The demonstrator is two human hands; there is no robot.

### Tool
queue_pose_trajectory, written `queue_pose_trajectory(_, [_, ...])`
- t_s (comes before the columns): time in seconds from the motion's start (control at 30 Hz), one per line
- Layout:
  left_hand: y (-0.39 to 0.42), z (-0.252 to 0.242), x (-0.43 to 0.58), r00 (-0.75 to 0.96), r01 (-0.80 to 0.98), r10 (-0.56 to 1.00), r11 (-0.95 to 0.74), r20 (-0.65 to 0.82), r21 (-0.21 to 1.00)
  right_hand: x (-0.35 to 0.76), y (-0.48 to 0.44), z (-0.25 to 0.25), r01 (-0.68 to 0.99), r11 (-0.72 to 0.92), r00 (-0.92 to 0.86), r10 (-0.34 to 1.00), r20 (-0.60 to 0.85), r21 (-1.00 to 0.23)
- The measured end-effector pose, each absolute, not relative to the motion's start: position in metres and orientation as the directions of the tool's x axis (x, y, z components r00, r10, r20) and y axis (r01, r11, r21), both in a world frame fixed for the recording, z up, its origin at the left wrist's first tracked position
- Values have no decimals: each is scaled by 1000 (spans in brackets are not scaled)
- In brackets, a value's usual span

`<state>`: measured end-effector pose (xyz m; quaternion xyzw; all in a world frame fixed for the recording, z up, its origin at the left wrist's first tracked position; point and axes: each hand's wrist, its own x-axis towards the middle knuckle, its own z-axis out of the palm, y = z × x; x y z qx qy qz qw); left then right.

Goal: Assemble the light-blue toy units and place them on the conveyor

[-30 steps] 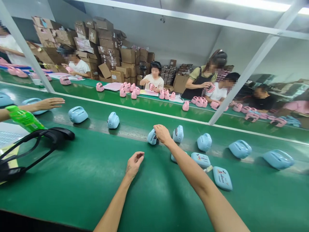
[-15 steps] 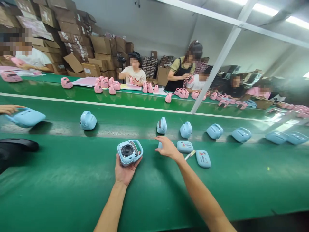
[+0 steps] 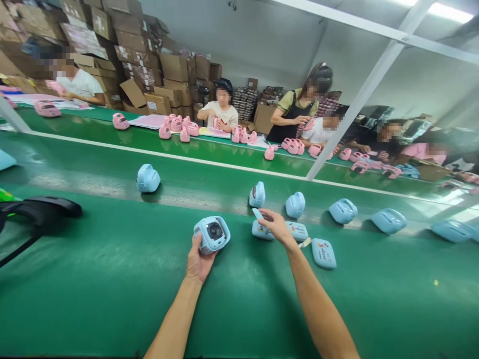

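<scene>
My left hand [image 3: 197,262] grips a light blue toy camera [image 3: 212,233] from below, its round lens facing me, just above the green table [image 3: 112,279]. My right hand [image 3: 276,225] reaches over a pile of flat blue cover plates [image 3: 297,231] and pinches a small pale piece [image 3: 257,213] between its fingertips. One more printed blue plate [image 3: 324,253] lies to the right, with a small cream-handled tool [image 3: 305,243] beside it.
Several blue toy cameras [image 3: 148,178] stand along the conveyor belt [image 3: 209,184] behind my hands. A black headset [image 3: 35,212] lies at the left. Across the belt, several people work at pink toy cameras [image 3: 175,125]. Cardboard boxes [image 3: 149,75] are stacked behind them.
My right hand took a blue camera off the belt a second ago; my left hand now holds it. My right hand moved to the plates and lifted a small piece.
</scene>
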<state>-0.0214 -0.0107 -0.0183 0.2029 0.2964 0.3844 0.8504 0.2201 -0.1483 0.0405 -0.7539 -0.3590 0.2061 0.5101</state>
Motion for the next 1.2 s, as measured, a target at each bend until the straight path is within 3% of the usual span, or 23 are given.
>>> queue_pose_trajectory(0.1, [-18,-16,-20,525,-517,800,570,-290,638,194,-131,36,-40,-86,579,810,-94,-995])
queue_pose_trajectory(0.17, [-22,-14,-19,528,-511,810,544,-256,666,169,-117,32,-120,-57,514,851,-111,-991])
queue_pose_trajectory(0.23, [-25,-14,-18,536,-495,813,522,-228,695,142,-106,29,2,-43,512,858,-36,-999])
queue_pose_trajectory(0.33, [-26,-17,-20,553,-474,809,503,-200,722,109,-98,26,396,-64,523,836,167,-916])
queue_pose_trajectory(0.4, [-25,-20,-21,556,-470,806,504,-200,724,100,-99,26,603,-66,438,860,261,-795])
queue_pose_trajectory(0.5, [-21,-20,-25,552,-453,811,487,-194,747,104,-105,26,730,52,209,932,295,-682])
queue_pose_trajectory(0.6, [-17,-18,-28,566,-423,801,486,-196,765,118,-108,28,716,221,7,946,323,-662])
queue_pose_trajectory(0.67, [-15,-17,-30,582,-406,784,510,-216,758,126,-108,28,678,272,-32,939,342,-683])
queue_pose_trajectory(1.0, [-14,-21,-32,605,-404,760,551,-239,730,117,-100,24,650,277,29,921,388,-708])
queue_pose_trajectory(1.2, [-9,-16,-34,662,-417,680,684,-316,598,135,-104,26,409,288,34,943,330,-866])
